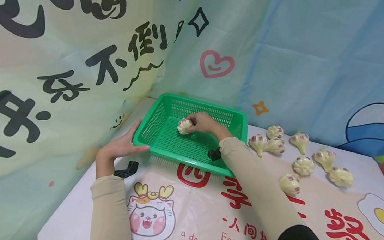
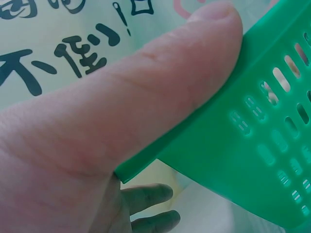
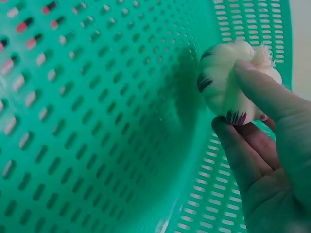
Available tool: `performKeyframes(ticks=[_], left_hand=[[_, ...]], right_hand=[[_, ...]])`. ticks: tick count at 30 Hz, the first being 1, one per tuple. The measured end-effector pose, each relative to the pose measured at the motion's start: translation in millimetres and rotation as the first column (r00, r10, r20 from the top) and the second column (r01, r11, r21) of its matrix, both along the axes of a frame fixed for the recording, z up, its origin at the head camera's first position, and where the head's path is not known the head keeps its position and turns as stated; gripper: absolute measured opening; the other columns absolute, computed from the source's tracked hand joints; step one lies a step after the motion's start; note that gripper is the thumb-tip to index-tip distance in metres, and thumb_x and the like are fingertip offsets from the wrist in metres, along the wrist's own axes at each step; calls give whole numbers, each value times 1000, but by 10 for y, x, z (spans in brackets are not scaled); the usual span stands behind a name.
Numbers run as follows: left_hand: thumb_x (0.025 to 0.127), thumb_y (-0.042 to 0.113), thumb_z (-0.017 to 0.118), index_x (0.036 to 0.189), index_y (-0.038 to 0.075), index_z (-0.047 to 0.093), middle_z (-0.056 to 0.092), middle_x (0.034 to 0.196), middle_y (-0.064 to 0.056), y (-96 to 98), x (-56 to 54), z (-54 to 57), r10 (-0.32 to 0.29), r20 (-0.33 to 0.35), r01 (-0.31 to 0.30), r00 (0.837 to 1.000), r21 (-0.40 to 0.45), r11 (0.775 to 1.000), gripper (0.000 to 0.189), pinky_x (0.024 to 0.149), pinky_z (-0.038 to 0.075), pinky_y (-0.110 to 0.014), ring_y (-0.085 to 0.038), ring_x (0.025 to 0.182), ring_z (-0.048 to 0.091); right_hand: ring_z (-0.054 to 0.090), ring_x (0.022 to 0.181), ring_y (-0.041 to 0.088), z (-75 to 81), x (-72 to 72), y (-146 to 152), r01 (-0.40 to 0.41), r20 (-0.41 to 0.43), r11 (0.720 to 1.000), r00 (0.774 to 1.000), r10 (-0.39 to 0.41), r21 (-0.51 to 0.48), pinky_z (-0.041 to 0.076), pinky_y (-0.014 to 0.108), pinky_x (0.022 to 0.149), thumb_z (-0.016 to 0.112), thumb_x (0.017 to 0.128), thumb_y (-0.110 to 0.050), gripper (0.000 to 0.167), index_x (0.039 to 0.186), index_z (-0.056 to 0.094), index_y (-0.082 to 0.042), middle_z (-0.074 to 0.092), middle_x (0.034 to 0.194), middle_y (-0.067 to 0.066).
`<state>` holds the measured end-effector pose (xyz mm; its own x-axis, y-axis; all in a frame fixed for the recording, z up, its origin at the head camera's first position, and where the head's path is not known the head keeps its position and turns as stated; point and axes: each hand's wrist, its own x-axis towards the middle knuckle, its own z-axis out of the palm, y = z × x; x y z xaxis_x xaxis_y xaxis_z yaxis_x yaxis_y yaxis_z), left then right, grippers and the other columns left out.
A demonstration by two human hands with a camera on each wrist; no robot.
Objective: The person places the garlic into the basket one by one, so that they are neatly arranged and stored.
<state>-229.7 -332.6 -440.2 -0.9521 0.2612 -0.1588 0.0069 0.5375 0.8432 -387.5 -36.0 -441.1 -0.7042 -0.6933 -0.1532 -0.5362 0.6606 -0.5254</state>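
Note:
A green plastic basket [image 1: 193, 161] with slotted walls stands on the table. Inside it, above the slotted floor, my right hand [image 1: 206, 123] pinches a garlic bulb [image 1: 184, 126] between thumb and fingers. The right wrist view shows this cream bulb [image 3: 226, 80] with purple streaks, the thumb [image 3: 265, 90] laid across it. My left hand [image 1: 123, 145] is spread at the basket's left corner, thumb and fingers outside it. Up close in the left wrist view, the straight thumb [image 2: 165, 73] lies along the green rim [image 2: 265, 36], with two fingertips [image 2: 154, 222] visible below.
Several more garlic bulbs [image 1: 304, 166] lie scattered on the table right of the basket. A printed mat [image 1: 195, 211] covers part of the white tabletop [image 1: 68, 212]. Behind the basket hangs a printed cloth [image 1: 292, 70], with another patterned stretch on the left.

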Motion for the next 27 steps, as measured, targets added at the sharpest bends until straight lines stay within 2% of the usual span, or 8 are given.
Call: performKeyframes(ticks=[5,7,8,11,14,16,27], left_hand=[[83,34,71,152,28,-11,10,156,-16,0,7,-16,-2,-6,3,1000,15,1000,108,109,21,-57,-34,133,24],[84,33,71,152,28,-11,11,156,-16,-4,6,-20,-6,-9,6,1000,21,1000,107,109,21,-56,-34,133,24],[84,33,71,152,29,-11,11,156,-15,-8,4,-22,-9,-11,9,1000,20,1000,107,109,21,-56,-34,133,25],[84,32,71,152,31,-9,17,153,-15,-20,-9,-18,-16,-26,16,1000,23,1000,105,108,23,-54,-33,130,29],[84,31,71,152,34,-7,20,151,-14,-26,-29,-9,-27,-45,29,999,30,999,103,106,25,-52,-33,127,33],[84,31,71,152,35,-7,21,150,-14,-28,-36,-3,-28,-48,30,998,29,999,103,106,26,-52,-33,126,34],[84,32,71,151,35,-9,19,152,-14,-16,-17,-12,-24,-25,25,999,18,1000,105,107,25,-53,-33,129,32]], right_hand=[[61,100,20,-48,8,-36,20,16,1000,1000,-20,-15,49,35,84,71,85,-31,54,132,55,-11,64,117,8],[61,102,21,-61,12,-45,25,24,999,999,-25,-25,49,37,87,71,85,-30,54,133,54,-10,64,118,8],[61,103,21,-67,11,-49,27,25,999,999,-26,-31,46,39,92,71,85,-29,55,133,54,-10,64,118,9],[61,105,22,-80,15,-69,29,28,999,999,-28,-41,45,41,94,70,86,-29,55,135,53,-9,64,120,10],[61,104,22,-71,20,-79,38,25,998,999,-36,-52,47,39,92,70,86,-29,55,135,53,-8,64,119,10],[62,103,22,-65,25,-82,40,20,998,999,-39,-48,50,36,85,70,86,-30,56,134,53,-8,64,118,10],[63,98,21,-99,58,-74,28,10,999,1000,-27,-19,50,34,82,71,85,-32,56,133,54,-9,66,112,10]])
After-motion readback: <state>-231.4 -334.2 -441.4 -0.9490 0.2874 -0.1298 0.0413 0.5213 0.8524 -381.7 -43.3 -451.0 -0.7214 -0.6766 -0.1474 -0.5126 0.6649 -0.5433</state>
